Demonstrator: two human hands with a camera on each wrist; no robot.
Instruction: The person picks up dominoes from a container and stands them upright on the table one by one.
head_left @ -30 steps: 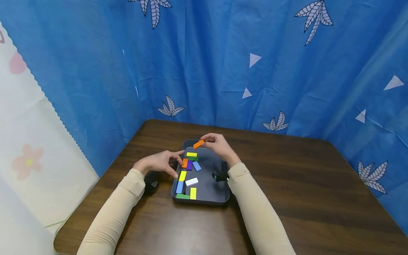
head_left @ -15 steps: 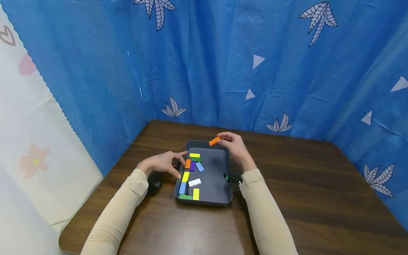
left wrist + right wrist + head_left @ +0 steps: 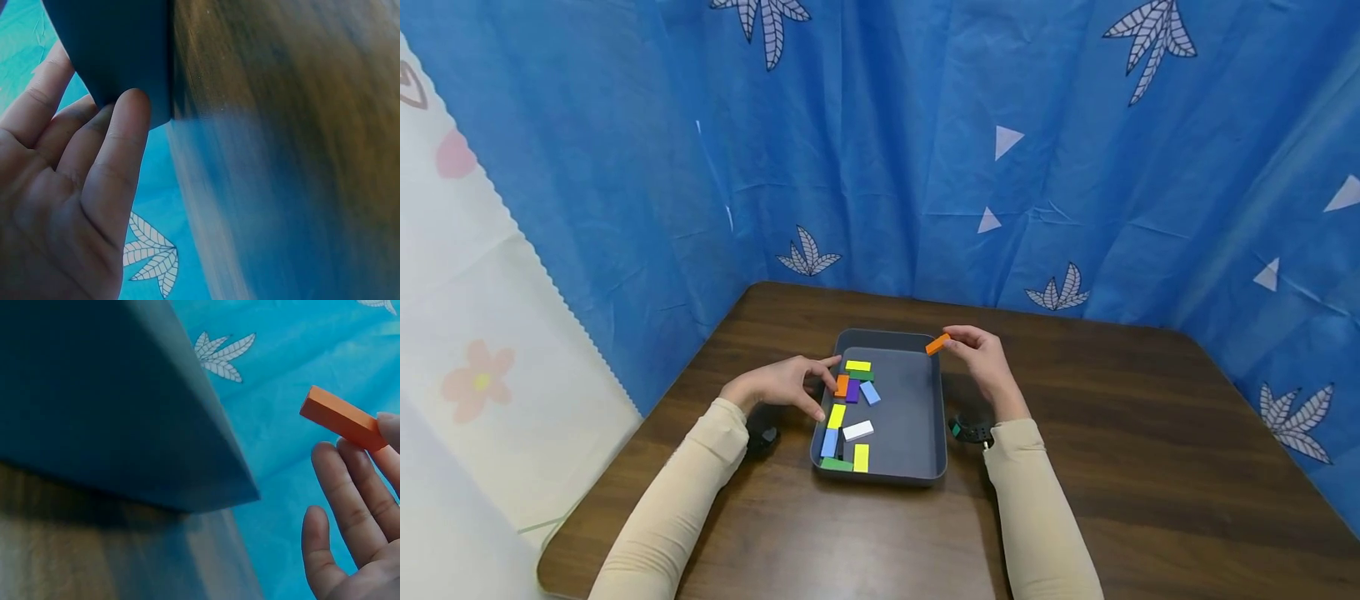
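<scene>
My right hand (image 3: 988, 365) pinches an orange block (image 3: 937, 345) by one end, held over the far right corner of the dark grey tray (image 3: 904, 408). In the right wrist view the orange block (image 3: 337, 415) juts from between thumb and fingertips, the other fingers spread. My left hand (image 3: 781, 382) rests at the tray's left side, its relaxed fingertips over the rim beside another orange block (image 3: 842, 386). The left wrist view shows fingers (image 3: 128, 125) against the tray's outer wall (image 3: 119, 50). A purple block (image 3: 853, 391) and a light blue block (image 3: 870, 392) lie nearby.
Along the tray's left side lie more blocks: yellow (image 3: 858, 366), green (image 3: 861, 377), white (image 3: 858, 430), blue (image 3: 830, 442) and yellow (image 3: 861, 457). The tray stands on a brown wooden table (image 3: 1112, 433). Behind hangs a blue curtain (image 3: 880, 150).
My right hand has carried the orange block rightward, from above the tray's far left to its far right corner, and slightly down. My left hand stays at the tray's left side.
</scene>
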